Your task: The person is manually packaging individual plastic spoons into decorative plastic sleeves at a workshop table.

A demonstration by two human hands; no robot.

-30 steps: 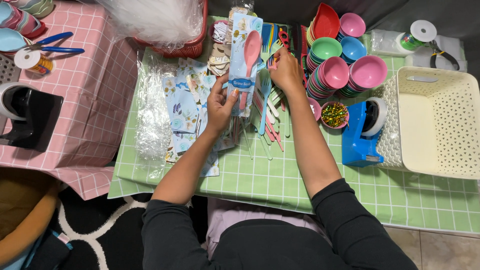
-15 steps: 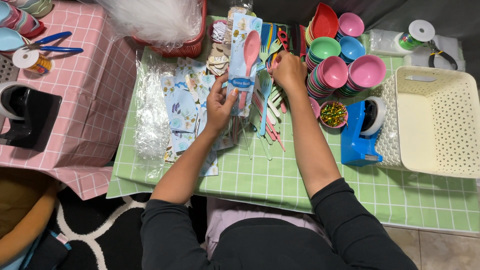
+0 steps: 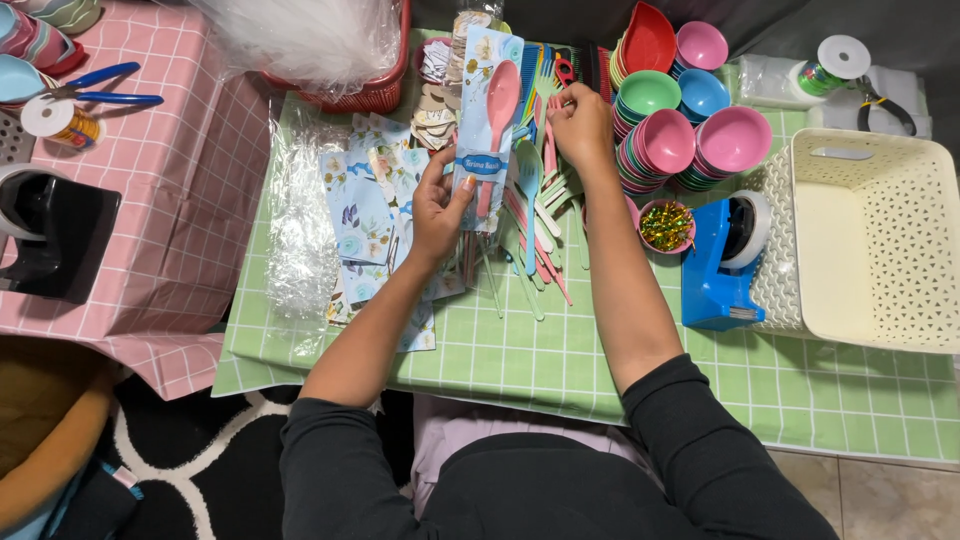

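My left hand (image 3: pixel 437 200) grips a clear packet with a flowered card and a pink plastic spoon (image 3: pixel 495 105) inside, held upright over the green checked table (image 3: pixel 560 360). My right hand (image 3: pixel 580 120) reaches to the far side of the table and pinches a green plastic fork (image 3: pixel 546 85) beside the packet's top. Below it lies a loose pile of pastel spoons and forks (image 3: pixel 540 225). Flowered cards (image 3: pixel 365 215) and clear bags (image 3: pixel 300 230) lie to the left of my left hand.
Stacks of coloured bowls (image 3: pixel 690 140) stand at the back right, with a small cup of gold ties (image 3: pixel 666 225), a blue tape dispenser (image 3: pixel 725 265) and a cream basket (image 3: pixel 875 250). A red basket (image 3: pixel 375 92) of plastic wrap sits behind. The pink table (image 3: pixel 180 200) carries blue pliers (image 3: pixel 95 88).
My right hand has shifted slightly along the far cutlery and closed its fingers on a fork. My left hand keeps the packet in the same place.
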